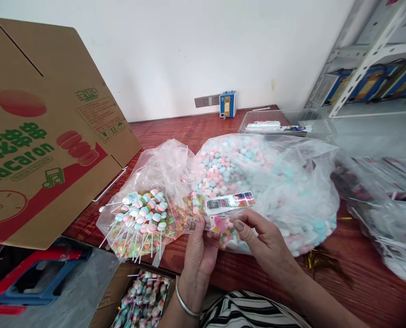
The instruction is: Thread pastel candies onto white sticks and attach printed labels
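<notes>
My left hand (201,248), with a bangle on the wrist, is closed on a small printed plastic wrapper (218,223) with pink shapes. A bunched brownish end sticks out by the thumb. My right hand (266,239) pinches the wrapper's other end between thumb and fingers. What the wrapper contains is hard to make out. Just beyond lies a flat white printed wrapper (228,203) with dark lettering. Behind both hands a large clear bag (291,182) holds pastel pink, blue and white round sweets. To the left, sweets on white sticks (143,212) lie heaped on a bag of colourful gummies (177,221).
A large cardboard box (53,136) stands at the left. Below the table edge, an open carton (112,296) contains wrapped sweets. Clear trays (286,118) with wrappers sit behind and at right. Gold ties (327,266) lie right. A blue device (228,105) stands by the wall.
</notes>
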The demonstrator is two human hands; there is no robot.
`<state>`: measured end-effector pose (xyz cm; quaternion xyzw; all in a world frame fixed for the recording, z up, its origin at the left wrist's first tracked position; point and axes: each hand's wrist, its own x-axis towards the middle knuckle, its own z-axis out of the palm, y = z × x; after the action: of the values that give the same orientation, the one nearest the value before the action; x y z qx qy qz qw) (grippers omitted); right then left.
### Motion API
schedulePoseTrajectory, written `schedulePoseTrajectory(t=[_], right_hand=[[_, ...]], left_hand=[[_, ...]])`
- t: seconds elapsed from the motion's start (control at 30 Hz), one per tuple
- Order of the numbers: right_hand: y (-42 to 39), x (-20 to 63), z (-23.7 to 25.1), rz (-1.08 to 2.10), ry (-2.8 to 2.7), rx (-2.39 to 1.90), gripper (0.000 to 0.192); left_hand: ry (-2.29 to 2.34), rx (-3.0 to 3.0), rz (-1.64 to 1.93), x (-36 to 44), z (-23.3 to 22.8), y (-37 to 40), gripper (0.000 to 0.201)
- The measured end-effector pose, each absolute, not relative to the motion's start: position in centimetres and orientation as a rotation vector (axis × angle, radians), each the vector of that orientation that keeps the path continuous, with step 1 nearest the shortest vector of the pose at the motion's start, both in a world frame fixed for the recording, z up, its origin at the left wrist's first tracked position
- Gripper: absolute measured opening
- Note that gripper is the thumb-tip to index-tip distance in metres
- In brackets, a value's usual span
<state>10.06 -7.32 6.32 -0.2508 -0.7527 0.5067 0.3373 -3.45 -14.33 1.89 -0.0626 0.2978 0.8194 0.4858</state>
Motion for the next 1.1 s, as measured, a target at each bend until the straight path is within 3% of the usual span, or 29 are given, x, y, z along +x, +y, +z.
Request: schedulePoseTrajectory(t=[0.1,0.37,0.7,0.87,1.1], right_hand=[[-8.2,10.1,6.5,1.229,-1.945,-0.537,0.012],[-9.1,8.4,5.2,1.153,-2.084,-0.490,0.010],[-8.5,9.0,5.1,0.687,-2.260,-0.361,0.005],[-8.3,9.3,5.4,0.797,-2.314,-0.383,0.034],[-8.1,8.9,6.2,1.077,-2.156,-0.355,0.029]], left_hand=[[0.733,-0.158,2.003,-3.6,1.7,-14.7,0.020],[0.847,-0.032,2.108,-2.8,2.1,-16.0,0.028],[0.717,-0.184,1.823,-3.4,0.8,-15.5,0.019],[0.737,-0.219,1.744,-3.5,0.6,-15.1,0.020],[0.672,-0.306,1.793,-4.2,0.5,-15.5,0.016]])
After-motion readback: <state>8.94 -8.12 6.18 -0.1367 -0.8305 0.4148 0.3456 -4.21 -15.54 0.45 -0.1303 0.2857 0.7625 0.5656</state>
